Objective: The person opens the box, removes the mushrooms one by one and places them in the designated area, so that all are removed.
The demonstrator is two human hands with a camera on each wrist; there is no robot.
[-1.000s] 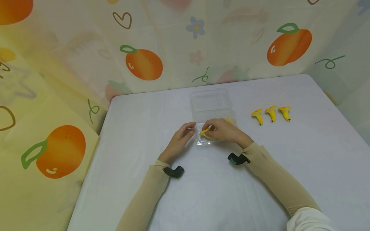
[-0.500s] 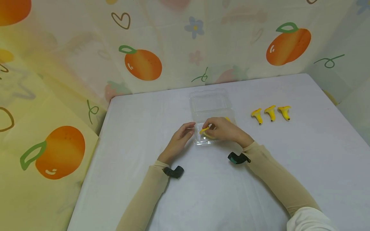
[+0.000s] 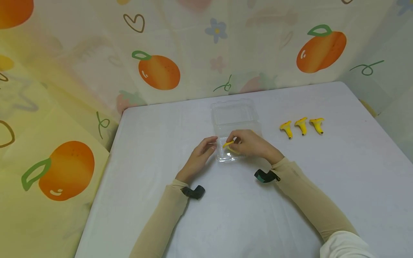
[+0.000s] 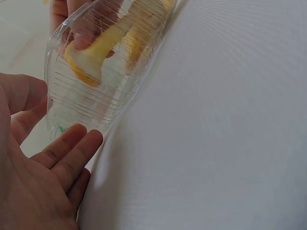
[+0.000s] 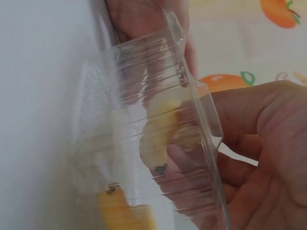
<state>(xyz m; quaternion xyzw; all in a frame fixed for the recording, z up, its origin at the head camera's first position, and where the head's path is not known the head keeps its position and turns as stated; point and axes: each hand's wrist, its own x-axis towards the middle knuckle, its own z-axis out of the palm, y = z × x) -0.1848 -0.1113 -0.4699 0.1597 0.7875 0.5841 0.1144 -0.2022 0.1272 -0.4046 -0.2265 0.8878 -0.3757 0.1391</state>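
A yellow trumpet-shaped mushroom (image 3: pixel 228 144) is pinched between the thumb and fingers of my right hand (image 3: pixel 251 143), inside the near half of a clear plastic clamshell box (image 3: pixel 221 158). Its dark stem tip shows through the box wall in the right wrist view. Another yellow mushroom (image 5: pixel 120 211) lies in the box, hidden behind my right hand in the head view. My left hand (image 3: pixel 197 157) is at the box's left side with loosely extended fingers, the fingertips (image 4: pixel 93 141) close against the wall; whether they touch I cannot tell.
The box's lid (image 3: pixel 235 113) lies folded back, away from me. Three more yellow mushrooms, one of them the leftmost mushroom (image 3: pixel 286 129), lie in a row on the white-covered table (image 3: pixel 161 136) to the right. A fruit-patterned curtain (image 3: pixel 193 46) hangs behind the table.
My right hand has shifted very slightly away from me with the mushroom still pinched; the bit of yellow showing behind it earlier is now hidden. My left hand stays put.
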